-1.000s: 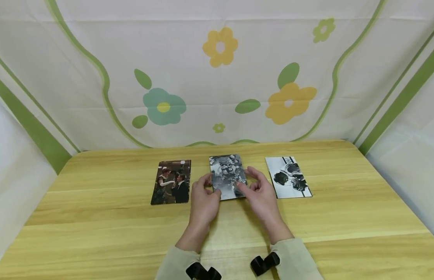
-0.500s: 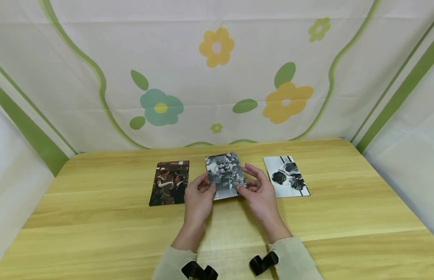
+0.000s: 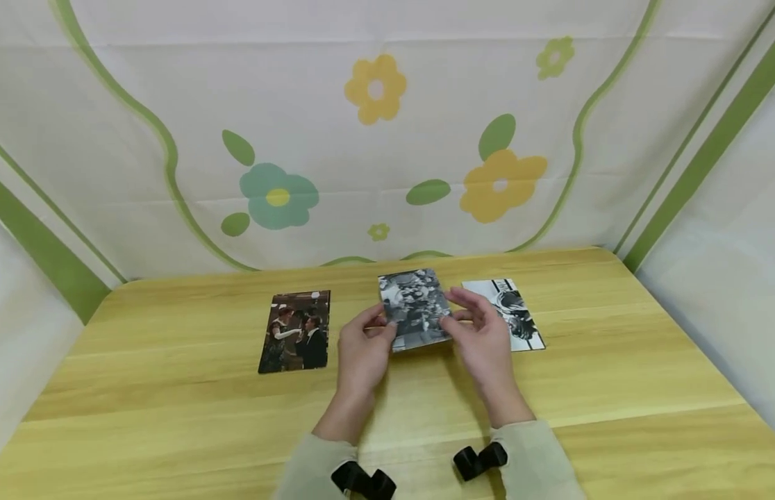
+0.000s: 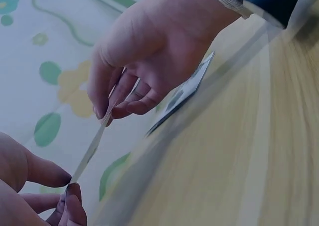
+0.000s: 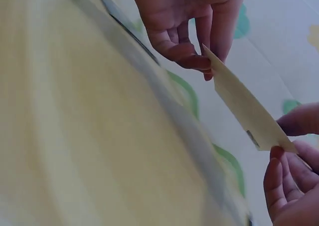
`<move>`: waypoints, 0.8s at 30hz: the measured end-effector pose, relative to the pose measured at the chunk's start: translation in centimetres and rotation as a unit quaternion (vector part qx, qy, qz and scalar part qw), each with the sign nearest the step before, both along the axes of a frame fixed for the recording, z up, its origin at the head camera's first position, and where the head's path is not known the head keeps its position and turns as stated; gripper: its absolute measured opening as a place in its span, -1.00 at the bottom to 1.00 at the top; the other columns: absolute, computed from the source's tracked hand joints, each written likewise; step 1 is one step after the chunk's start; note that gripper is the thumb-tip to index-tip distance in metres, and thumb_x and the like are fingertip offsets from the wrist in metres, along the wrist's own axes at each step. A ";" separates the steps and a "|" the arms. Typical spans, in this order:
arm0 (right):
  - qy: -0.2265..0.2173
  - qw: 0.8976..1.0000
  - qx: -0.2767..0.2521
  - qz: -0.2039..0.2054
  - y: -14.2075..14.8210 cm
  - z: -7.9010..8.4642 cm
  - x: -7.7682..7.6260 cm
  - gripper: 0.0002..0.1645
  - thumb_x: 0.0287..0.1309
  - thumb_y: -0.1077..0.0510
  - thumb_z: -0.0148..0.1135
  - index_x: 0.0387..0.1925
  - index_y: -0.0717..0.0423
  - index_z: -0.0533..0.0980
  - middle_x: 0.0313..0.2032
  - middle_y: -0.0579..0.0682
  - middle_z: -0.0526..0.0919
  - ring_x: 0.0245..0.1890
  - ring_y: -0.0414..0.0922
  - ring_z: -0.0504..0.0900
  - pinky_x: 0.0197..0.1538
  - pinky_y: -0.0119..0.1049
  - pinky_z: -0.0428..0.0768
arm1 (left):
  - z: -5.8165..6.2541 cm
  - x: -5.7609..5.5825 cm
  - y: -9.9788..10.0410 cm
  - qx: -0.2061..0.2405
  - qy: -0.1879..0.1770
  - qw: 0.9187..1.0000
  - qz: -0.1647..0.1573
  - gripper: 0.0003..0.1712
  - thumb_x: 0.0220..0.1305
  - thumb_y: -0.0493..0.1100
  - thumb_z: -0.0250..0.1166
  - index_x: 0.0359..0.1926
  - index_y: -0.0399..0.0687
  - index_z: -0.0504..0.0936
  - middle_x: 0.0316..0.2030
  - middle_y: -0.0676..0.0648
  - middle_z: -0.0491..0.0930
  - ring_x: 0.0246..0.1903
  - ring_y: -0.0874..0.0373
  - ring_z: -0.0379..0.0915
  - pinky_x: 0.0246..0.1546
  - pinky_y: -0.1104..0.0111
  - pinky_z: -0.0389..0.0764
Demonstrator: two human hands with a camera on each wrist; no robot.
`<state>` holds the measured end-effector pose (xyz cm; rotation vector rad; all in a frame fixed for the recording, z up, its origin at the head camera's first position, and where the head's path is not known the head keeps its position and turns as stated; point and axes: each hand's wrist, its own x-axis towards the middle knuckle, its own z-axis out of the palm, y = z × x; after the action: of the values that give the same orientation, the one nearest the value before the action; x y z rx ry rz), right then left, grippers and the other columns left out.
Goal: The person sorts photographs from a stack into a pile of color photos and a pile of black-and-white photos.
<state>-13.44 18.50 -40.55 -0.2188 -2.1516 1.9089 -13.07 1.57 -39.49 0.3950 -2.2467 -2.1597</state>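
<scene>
A black-and-white postcard-like photo (image 3: 415,305) is held up off the wooden table between both hands. My left hand (image 3: 365,354) pinches its lower left edge, thumb on top. On the opposite edge, my right hand (image 3: 487,347) pinches with the thumb on the face and fingers beyond. The right wrist view shows the photo's plain cream underside (image 5: 244,106) with a small dark mark, tilted between the left hand (image 5: 189,26) and the right hand (image 5: 299,181). Seen from the left wrist, the photo (image 4: 89,153) appears nearly edge-on.
A brown-toned photo (image 3: 296,333) of two people lies on the table (image 3: 175,389) to the left. To the right, a white photo with black figures (image 3: 519,319) is partly covered by my right hand. Behind the table hangs a flowered white cloth (image 3: 337,118).
Both hands have raised the black-and-white photo from the table and shifted it slightly right relative to the two other photos. The right hand now overlaps the white photo more.
</scene>
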 end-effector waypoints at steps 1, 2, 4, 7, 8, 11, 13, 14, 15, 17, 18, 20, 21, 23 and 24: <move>-0.002 1.000 0.005 -0.013 0.6 0.1 0.0 -0.37 0.22 0.45 0.39 0.32 0.21 0.58 0.27 0.18 0.72 -0.09 -0.26 0.62 -0.01 -0.53 0.64 | 0.1 -0.2 0.7 -0.001 0.006 1.000 -0.005 -0.48 0.37 -0.38 0.37 0.34 -0.27 0.65 -0.01 -0.23 0.68 -0.05 0.00 0.68 -0.20 0.38 0.68; -0.007 1.000 0.013 -0.028 1.2 0.2 0.0 -0.41 0.25 0.42 0.39 0.32 0.19 0.58 0.26 0.18 0.72 -0.10 -0.28 0.61 -0.03 -0.55 0.63 | 0.2 -0.3 1.5 0.000 0.010 1.000 -0.011 -0.48 0.35 -0.39 0.38 0.32 -0.29 0.66 -0.03 -0.22 0.69 -0.08 0.02 0.68 -0.21 0.38 0.68; -0.020 0.997 0.033 -0.061 2.5 0.3 -0.1 -0.44 0.28 0.36 0.40 0.31 0.15 0.60 0.26 0.16 0.73 -0.09 -0.30 0.59 -0.05 -0.58 0.59 | 0.3 -0.6 3.2 -0.004 0.021 0.999 -0.027 -0.48 0.32 -0.40 0.39 0.31 -0.32 0.66 -0.07 -0.22 0.70 -0.11 0.05 0.70 -0.21 0.38 0.70; -0.040 0.990 0.077 -0.115 4.3 0.3 -0.1 -0.48 0.30 0.28 0.40 0.28 0.09 0.62 0.23 0.10 0.74 -0.05 -0.27 0.54 -0.09 -0.61 0.51 | 0.3 -1.1 5.8 -0.018 0.036 0.998 -0.058 -0.46 0.32 -0.40 0.38 0.33 -0.36 0.63 -0.08 -0.19 0.71 -0.14 0.09 0.70 -0.21 0.38 0.72; -0.044 0.985 0.093 -0.135 4.8 0.3 -0.1 -0.50 0.29 0.27 0.39 0.26 0.08 0.64 0.21 0.08 0.75 -0.05 -0.24 0.53 -0.12 -0.61 0.50 | 0.3 -1.2 6.6 -0.024 0.037 0.997 -0.069 -0.45 0.33 -0.40 0.38 0.34 -0.36 0.62 -0.08 -0.17 0.70 -0.15 0.12 0.68 -0.21 0.39 0.72; -0.055 0.973 0.129 -0.182 5.9 0.2 -0.1 -0.52 0.28 0.24 0.37 0.23 0.08 0.66 0.17 0.05 0.75 -0.02 -0.17 0.50 -0.18 -0.56 0.44 | 0.1 -1.5 8.7 -0.049 0.040 0.993 -0.098 -0.43 0.35 -0.40 0.38 0.37 -0.37 0.59 -0.09 -0.13 0.65 -0.19 0.20 0.59 -0.21 0.43 0.68; -0.064 0.967 0.138 -0.206 6.4 0.1 -0.1 -0.53 0.26 0.23 0.35 0.21 0.08 0.67 0.16 0.04 0.74 -0.02 -0.15 0.49 -0.19 -0.51 0.42 | -0.2 -1.8 9.7 -0.068 0.042 0.991 -0.108 -0.43 0.35 -0.39 0.39 0.37 -0.38 0.59 -0.12 -0.10 0.62 -0.23 0.24 0.52 -0.23 0.46 0.63; -0.066 0.965 0.136 -0.214 6.6 0.1 -0.2 -0.53 0.26 0.23 0.35 0.21 0.08 0.67 0.16 0.04 0.74 -0.01 -0.14 0.49 -0.19 -0.50 0.42 | -0.4 -1.9 10.1 -0.077 0.045 0.990 -0.110 -0.43 0.34 -0.40 0.39 0.36 -0.39 0.59 -0.13 -0.10 0.60 -0.25 0.24 0.49 -0.24 0.47 0.61; -0.068 0.964 0.134 -0.219 6.8 0.1 -0.2 -0.53 0.26 0.23 0.35 0.21 0.09 0.67 0.17 0.04 0.74 -0.01 -0.14 0.49 -0.17 -0.48 0.42 | -0.5 -1.9 10.5 -0.084 0.047 0.989 -0.111 -0.43 0.33 -0.40 0.39 0.36 -0.40 0.59 -0.15 -0.10 0.59 -0.26 0.25 0.47 -0.24 0.47 0.59; -0.074 0.961 0.135 -0.231 7.2 0.0 -0.2 -0.53 0.26 0.23 0.36 0.21 0.09 0.67 0.15 0.05 0.74 -0.01 -0.14 0.48 -0.14 -0.44 0.42 | -0.7 -2.1 11.1 -0.099 0.051 0.987 -0.115 -0.43 0.32 -0.40 0.40 0.34 -0.41 0.61 -0.18 -0.09 0.58 -0.28 0.25 0.45 -0.26 0.47 0.57; -0.078 0.958 0.139 -0.236 7.3 0.0 -0.3 -0.53 0.26 0.22 0.36 0.21 0.09 0.68 0.14 0.05 0.74 -0.01 -0.14 0.48 -0.14 -0.42 0.43 | -0.9 -2.2 11.4 -0.106 0.054 0.986 -0.117 -0.44 0.31 -0.40 0.40 0.33 -0.41 0.61 -0.20 -0.09 0.57 -0.28 0.25 0.43 -0.27 0.46 0.56; -0.081 0.955 0.148 -0.243 7.6 -0.2 -0.2 -0.55 0.28 0.21 0.37 0.20 0.09 0.68 0.13 0.08 0.73 0.01 -0.11 0.49 -0.12 -0.38 0.44 | -1.0 -2.2 11.9 -0.120 0.058 0.983 -0.124 -0.45 0.30 -0.40 0.39 0.32 -0.43 0.62 -0.22 -0.09 0.55 -0.28 0.23 0.41 -0.27 0.44 0.53; -0.084 0.954 0.154 -0.244 7.8 -0.3 -0.1 -0.56 0.30 0.20 0.37 0.20 0.09 0.68 0.13 0.09 0.73 0.03 -0.09 0.50 -0.10 -0.35 0.45 | -1.1 -2.2 12.0 -0.129 0.059 0.981 -0.130 -0.46 0.30 -0.39 0.40 0.30 -0.43 0.64 -0.24 -0.08 0.54 -0.29 0.23 0.39 -0.27 0.44 0.51; -0.087 0.951 0.164 -0.246 8.2 -0.7 0.1 -0.57 0.32 0.19 0.36 0.20 0.10 0.69 0.14 0.11 0.73 0.06 -0.05 0.53 -0.08 -0.32 0.45 | -1.3 -2.1 12.4 -0.149 0.064 0.976 -0.143 -0.52 0.31 -0.37 0.39 0.24 -0.44 0.66 -0.26 -0.07 0.50 -0.29 0.20 0.35 -0.28 0.42 0.45; -0.089 0.950 0.172 -0.243 8.5 -0.9 0.2 -0.57 0.33 0.19 0.36 0.20 0.12 0.69 0.15 0.14 0.73 0.08 -0.01 0.57 -0.07 -0.33 0.47 | -1.4 -2.0 12.6 -0.156 0.066 0.974 -0.150 -0.51 0.31 -0.37 0.39 0.25 -0.45 0.65 -0.27 -0.07 0.48 -0.30 0.19 0.33 -0.29 0.42 0.44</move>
<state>-13.26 26.96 -41.45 -0.7929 -2.2265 1.2638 -15.08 14.15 -40.85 -0.0971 -2.6471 -1.8219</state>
